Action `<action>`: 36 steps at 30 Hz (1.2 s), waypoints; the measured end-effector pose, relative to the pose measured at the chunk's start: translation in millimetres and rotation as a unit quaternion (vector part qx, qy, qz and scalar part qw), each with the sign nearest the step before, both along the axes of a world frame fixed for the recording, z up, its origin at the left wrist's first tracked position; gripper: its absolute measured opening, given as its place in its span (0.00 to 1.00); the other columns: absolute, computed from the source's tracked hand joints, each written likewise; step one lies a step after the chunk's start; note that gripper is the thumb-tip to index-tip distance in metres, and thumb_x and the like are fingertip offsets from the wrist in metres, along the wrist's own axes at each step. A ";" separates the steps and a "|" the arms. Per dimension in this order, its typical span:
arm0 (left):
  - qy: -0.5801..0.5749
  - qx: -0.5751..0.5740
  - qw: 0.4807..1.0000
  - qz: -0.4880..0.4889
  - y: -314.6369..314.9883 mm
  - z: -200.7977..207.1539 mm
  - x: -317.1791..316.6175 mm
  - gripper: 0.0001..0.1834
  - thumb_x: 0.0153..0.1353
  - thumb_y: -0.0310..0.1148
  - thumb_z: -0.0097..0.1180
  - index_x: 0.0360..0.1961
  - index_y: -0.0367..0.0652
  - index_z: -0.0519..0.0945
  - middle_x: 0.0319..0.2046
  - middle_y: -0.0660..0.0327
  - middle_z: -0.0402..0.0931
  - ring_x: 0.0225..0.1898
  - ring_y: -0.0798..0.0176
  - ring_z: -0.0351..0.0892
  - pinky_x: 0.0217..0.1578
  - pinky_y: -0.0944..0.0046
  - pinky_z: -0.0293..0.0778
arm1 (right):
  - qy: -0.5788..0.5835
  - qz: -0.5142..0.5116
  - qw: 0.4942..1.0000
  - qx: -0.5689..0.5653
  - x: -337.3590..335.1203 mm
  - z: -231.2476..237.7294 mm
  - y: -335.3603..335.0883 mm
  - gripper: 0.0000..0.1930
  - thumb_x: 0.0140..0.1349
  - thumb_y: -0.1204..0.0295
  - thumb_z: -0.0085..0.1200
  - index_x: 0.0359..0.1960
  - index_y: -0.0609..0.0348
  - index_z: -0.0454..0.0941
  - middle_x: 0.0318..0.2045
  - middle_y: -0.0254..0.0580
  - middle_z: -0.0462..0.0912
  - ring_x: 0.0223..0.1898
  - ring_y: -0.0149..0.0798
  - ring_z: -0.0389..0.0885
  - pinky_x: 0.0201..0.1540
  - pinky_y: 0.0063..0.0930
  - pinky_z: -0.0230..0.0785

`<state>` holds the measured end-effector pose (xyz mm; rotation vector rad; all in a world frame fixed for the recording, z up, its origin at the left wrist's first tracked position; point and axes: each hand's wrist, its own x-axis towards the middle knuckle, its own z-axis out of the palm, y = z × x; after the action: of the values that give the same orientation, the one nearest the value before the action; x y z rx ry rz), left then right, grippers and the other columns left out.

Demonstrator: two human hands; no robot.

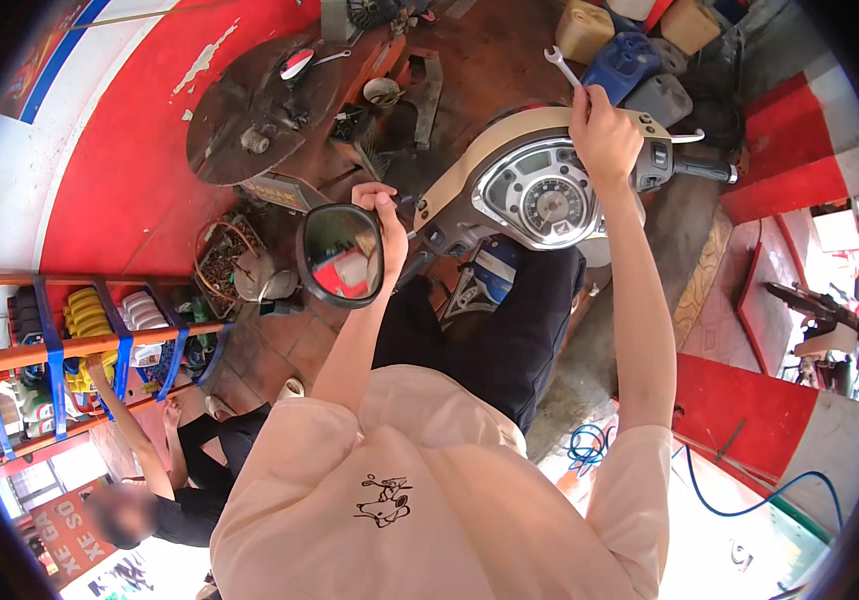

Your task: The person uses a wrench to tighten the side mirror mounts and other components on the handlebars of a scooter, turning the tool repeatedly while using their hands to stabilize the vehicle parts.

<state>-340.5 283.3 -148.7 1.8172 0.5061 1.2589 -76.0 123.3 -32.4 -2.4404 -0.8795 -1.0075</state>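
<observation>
My left hand (387,222) is closed at the upper right edge of a round black rear-view mirror (342,255), its thumb and fingertips showing above the rim. Whether the mirror is fixed to the handlebar cannot be seen. My right hand (607,142) grips the lower part of a silver wrench (562,66), whose open jaw points up and to the left. That hand is over the top of the beige scooter handlebar cover (515,130), partly in front of the round speedometer (550,200). At far right sits the black handlebar grip (705,170) with a silver lever.
A round dark table (240,90) carries another mirror (298,64) and a wrench. Plastic jugs (622,65) stand beyond the scooter. On the left are a shelf of bottles (90,315), a basket (227,265) and a seated person (185,480). A blue hose (590,447) lies at right.
</observation>
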 end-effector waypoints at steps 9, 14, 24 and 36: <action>0.119 0.029 0.975 -0.186 43.7 -0.5 11.0 0.19 0.71 0.39 0.46 0.26 0.37 0.76 0.27 0.54 0.75 0.32 0.58 0.75 0.34 0.58 0.69 | -0.013 -0.001 1.000 -0.004 -2.0 0.1 1.6 0.16 0.66 0.58 0.51 0.21 0.49 0.72 0.12 0.44 0.77 0.15 0.51 0.79 0.15 0.44 0.70; 0.165 -0.175 0.951 -0.193 41.4 26.6 38.2 0.13 0.67 0.34 0.53 0.32 0.33 0.76 0.19 0.60 0.73 0.20 0.66 0.74 0.32 0.61 0.76 | -0.015 -0.003 1.000 -0.004 0.2 -0.9 1.7 0.16 0.66 0.58 0.51 0.22 0.49 0.72 0.12 0.44 0.77 0.15 0.51 0.79 0.15 0.44 0.70; 0.180 -0.385 0.858 -0.289 55.1 57.4 52.9 0.26 0.68 0.45 0.55 0.14 0.49 0.63 0.10 0.71 0.58 0.11 0.75 0.53 0.18 0.68 0.59 | -0.025 0.001 1.000 0.006 1.7 -3.1 1.8 0.15 0.66 0.57 0.50 0.23 0.48 0.74 0.12 0.43 0.77 0.14 0.50 0.79 0.15 0.43 0.70; 0.118 -0.433 0.864 -0.229 44.8 50.1 56.3 0.24 0.68 0.42 0.55 0.16 0.50 0.62 0.11 0.73 0.55 0.11 0.76 0.49 0.14 0.68 0.47 | -0.025 0.014 0.999 0.023 2.5 -5.9 -0.3 0.15 0.65 0.57 0.51 0.24 0.49 0.75 0.12 0.43 0.77 0.15 0.51 0.79 0.15 0.43 0.70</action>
<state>-284.2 328.1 -98.6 1.1921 0.5974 0.3565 -73.5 123.0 -38.2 -2.3680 -0.8928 -1.0706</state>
